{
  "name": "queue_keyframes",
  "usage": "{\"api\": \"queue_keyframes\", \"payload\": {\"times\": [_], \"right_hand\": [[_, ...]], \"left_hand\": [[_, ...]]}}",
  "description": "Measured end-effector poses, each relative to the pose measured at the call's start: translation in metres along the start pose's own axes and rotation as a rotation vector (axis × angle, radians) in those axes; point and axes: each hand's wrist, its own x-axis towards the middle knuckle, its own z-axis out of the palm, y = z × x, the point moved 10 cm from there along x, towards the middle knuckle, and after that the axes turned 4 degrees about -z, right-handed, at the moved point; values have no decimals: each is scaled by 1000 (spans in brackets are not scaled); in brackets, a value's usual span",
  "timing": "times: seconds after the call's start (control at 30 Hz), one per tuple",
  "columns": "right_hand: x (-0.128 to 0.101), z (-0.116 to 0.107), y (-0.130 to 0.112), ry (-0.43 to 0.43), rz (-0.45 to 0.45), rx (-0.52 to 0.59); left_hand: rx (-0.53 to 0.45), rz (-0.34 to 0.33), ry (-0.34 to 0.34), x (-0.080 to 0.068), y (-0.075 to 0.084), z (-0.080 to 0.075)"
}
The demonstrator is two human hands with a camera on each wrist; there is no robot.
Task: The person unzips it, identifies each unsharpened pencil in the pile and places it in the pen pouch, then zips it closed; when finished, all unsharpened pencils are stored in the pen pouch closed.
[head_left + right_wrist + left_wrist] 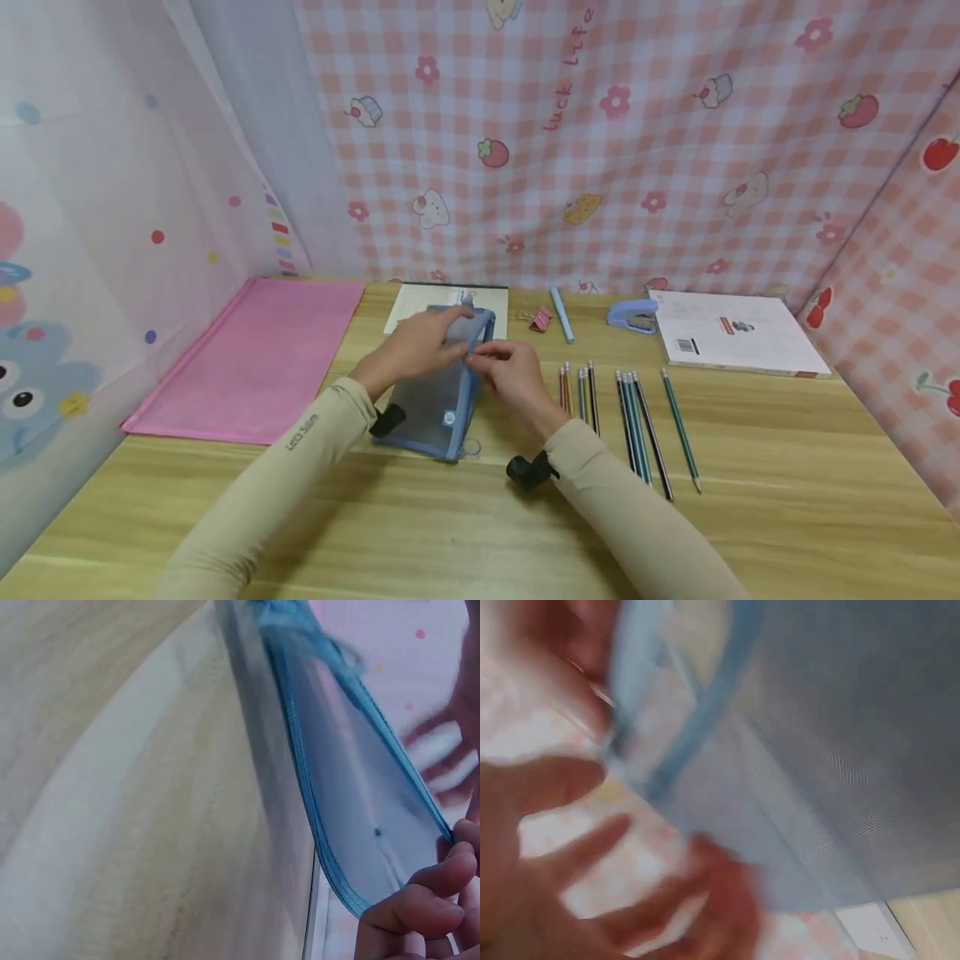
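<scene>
A blue mesh zipper pouch (431,396) stands tilted on the table in front of me, its zippered mouth parted toward the right. My right hand (513,379) pinches the pouch's edge near the far end of the zipper, curled fingers (420,907) showing in the right wrist view. Over the far part of the pouch reaches my left hand (416,346), thumb near the right fingertips. In the left wrist view its spread fingers (585,851) look blurred beside the mesh (840,765). A clear ring (472,447) lies by the pouch's near corner.
Several pencils (636,429) lie in groups right of my right hand, with a single green pencil (681,429) beyond. Farther back are a notepad (405,307), a pink binder clip (540,318), a blue pen (562,315), a stapler (632,316) and a white box (738,333). A pink folder (255,358) lies left.
</scene>
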Motion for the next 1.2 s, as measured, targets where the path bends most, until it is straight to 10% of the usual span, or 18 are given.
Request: {"api": "queue_keyframes", "payload": {"times": [0.17,0.7,0.97,1.2], "right_hand": [[2,2,12,-36,86,88],[2,-5,14,-41,104,-14],[-12,-48,-3,-255,-1,-407],[-32,-100,-14,-505,-159,-693]], "left_hand": [[94,-22,-72,-30,11,17],[92,150,249,-33,30,14],[-143,117,108,-15,20,18],[-446,140,-198,-14,5,35]]}}
